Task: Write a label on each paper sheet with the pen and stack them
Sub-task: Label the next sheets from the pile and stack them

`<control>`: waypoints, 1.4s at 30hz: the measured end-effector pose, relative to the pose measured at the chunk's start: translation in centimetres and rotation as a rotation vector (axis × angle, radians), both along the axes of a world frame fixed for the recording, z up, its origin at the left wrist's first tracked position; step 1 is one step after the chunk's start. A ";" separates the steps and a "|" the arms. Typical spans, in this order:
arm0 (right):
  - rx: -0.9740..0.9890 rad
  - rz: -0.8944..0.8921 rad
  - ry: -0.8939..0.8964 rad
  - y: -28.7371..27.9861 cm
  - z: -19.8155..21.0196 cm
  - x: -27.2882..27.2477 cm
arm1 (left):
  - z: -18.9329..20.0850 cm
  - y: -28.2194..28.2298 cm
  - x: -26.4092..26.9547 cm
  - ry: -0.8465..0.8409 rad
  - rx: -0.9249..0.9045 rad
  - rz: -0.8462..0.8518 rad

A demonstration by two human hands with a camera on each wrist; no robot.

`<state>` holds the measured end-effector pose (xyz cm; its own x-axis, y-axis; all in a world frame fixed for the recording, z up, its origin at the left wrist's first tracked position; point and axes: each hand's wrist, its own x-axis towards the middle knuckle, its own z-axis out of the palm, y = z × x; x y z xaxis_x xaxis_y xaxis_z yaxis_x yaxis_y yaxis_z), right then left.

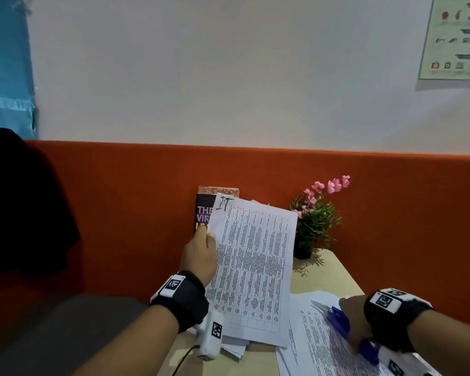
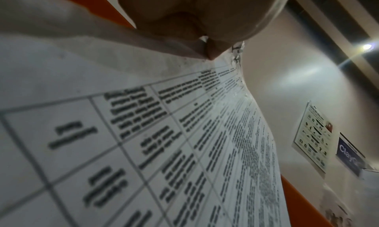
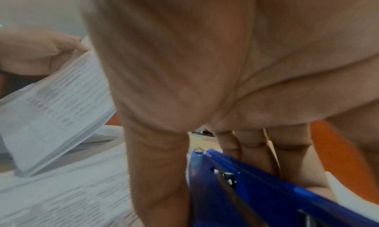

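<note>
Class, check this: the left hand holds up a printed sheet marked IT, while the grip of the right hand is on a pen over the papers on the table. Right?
Not quite: the grip of the right hand is on a blue stapler, not a pen; the right wrist view shows it. The rest stands: the left hand holds up the printed sheet marked IT.

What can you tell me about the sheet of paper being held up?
The sheet is thin white paper printed with a dense table of small black text, with "IT" handwritten at its top left corner. It is raised, tilted, its lower edge over other papers. The left hand pinches its left edge.
</note>
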<state>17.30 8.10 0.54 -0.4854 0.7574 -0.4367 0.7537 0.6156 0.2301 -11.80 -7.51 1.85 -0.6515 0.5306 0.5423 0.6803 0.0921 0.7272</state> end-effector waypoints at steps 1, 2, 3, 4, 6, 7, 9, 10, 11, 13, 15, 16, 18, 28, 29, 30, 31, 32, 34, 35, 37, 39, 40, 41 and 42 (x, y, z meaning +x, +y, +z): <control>-0.010 -0.021 0.019 -0.1 0.4 0.0 | 0.0 0.0 0.1 0.001 0.001 -0.009; -0.029 -0.063 0.056 -0.1 0.8 0.2 | 0.0 -0.1 0.2 0.008 -0.004 -0.016; -0.048 -0.117 0.122 0.2 1.2 0.6 | -0.1 -0.1 0.3 0.020 -0.018 -0.023; -0.094 -0.201 0.255 0.6 1.8 1.1 | -0.1 -0.2 0.6 0.039 -0.031 -0.034; -0.303 -0.436 0.713 1.6 3.9 1.9 | -0.1 -0.4 1.1 0.095 -0.052 -0.054; -0.396 -0.544 1.010 1.8 5.3 1.9 | -0.2 -0.4 1.5 0.130 -0.068 -0.062; -0.496 -0.637 1.541 1.6 8.4 1.4 | -0.1 -0.4 2.5 0.188 -0.105 -0.079; -0.510 -0.603 1.732 1.2 9.9 0.6 | 0.0 -0.3 3.0 0.211 -0.123 -0.086; -0.519 -0.528 1.874 0.7 11.5 -0.3 | 0.1 -0.1 3.5 0.229 -0.138 -0.093; -0.501 -0.362 2.031 -0.5 14.0 -2.6 | 0.3 0.2 4.5 0.253 -0.154 -0.111; -0.395 -0.216 2.053 -1.8 15.4 -5.0 | 0.4 0.3 5.4 0.283 -0.177 -0.120; -0.341 -0.171 2.034 -2.4 15.6 -6.1 | 0.5 0.3 5.9 0.305 -0.188 -0.122; -0.285 -0.145 2.015 -3.4 15.6 -8.0 | 0.6 0.3 6.6 0.349 -0.219 -0.126; -0.061 -0.053 2.090 -4.4 12.9 -11.7 | 1.2 0.4 6.9 0.374 -0.250 -0.141; -0.023 -0.048 2.116 -4.3 12.9 -11.7 | 1.2 0.3 6.8 0.357 -0.248 -0.138; 0.005 -0.053 2.138 -4.1 13.0 -11.6 | 1.3 0.3 6.6 0.343 -0.242 -0.133; 0.019 -0.055 2.143 -4.0 13.1 -11.4 | 1.3 0.3 6.4 0.333 -0.235 -0.128; 0.033 -0.053 2.137 -3.8 13.2 -11.2 | 1.2 0.2 6.3 0.325 -0.226 -0.125; 0.057 -0.050 2.106 -3.3 13.1 -10.8 | 1.1 0.0 6.1 0.310 -0.207 -0.127; 0.060 -0.053 2.095 -3.3 12.9 -10.8 | 1.2 0.0 6.0 0.300 -0.203 -0.128; 0.047 -0.057 2.074 -3.2 12.7 -10.9 | 1.2 -0.1 6.0 0.295 -0.207 -0.133; 0.022 -0.041 2.026 -3.5 12.4 -11.3 | 1.2 0.0 6.2 0.317 -0.224 -0.141; 0.018 -0.018 2.006 -3.7 12.2 -11.6 | 1.3 0.0 6.4 0.328 -0.228 -0.149; 0.022 0.009 1.992 -3.9 12.1 -11.8 | 1.3 -0.1 6.6 0.335 -0.227 -0.162; 0.036 0.042 1.987 -4.2 12.0 -12.1 | 1.3 -0.1 6.8 0.340 -0.219 -0.175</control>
<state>5.17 3.91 12.58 -0.1984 0.7290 0.6551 -0.0911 0.6518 -0.7529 -5.05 -7.58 3.11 -0.3454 0.7433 0.5729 0.8966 0.0809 0.4355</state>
